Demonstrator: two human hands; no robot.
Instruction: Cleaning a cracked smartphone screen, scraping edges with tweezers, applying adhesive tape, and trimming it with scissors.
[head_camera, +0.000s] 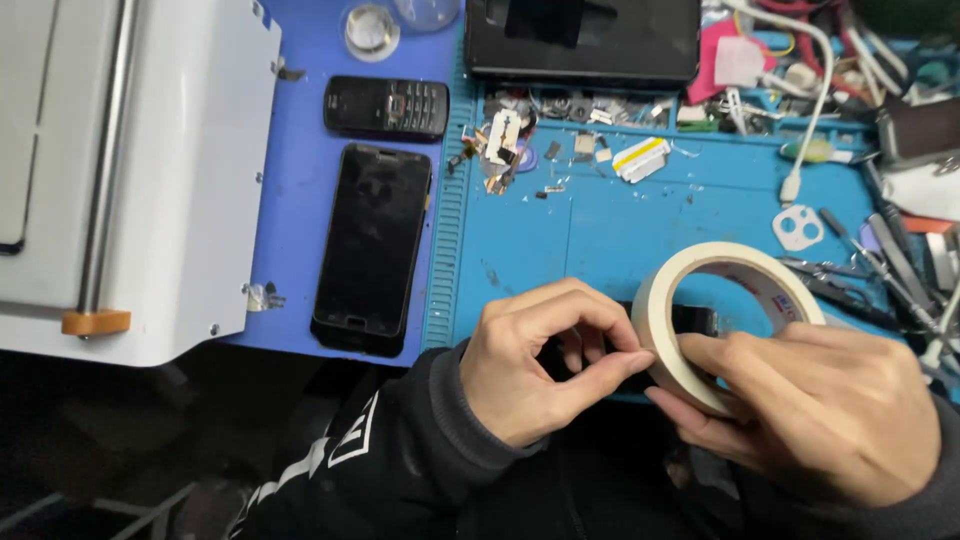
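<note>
Both hands — papery (cream) tape ring (728, 305)

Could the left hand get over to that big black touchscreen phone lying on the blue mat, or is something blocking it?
Probably yes. The touchscreen phone lies flat just beyond the left hand, with only bare blue mat between. But that hand is pinching at the tape roll which the right hand holds, so it would have to let go.

Bare left hand (530, 365) and right hand (820, 410); black knit-cuffed sleeves (400, 460), white geometric print at lower left of the frame.
</note>
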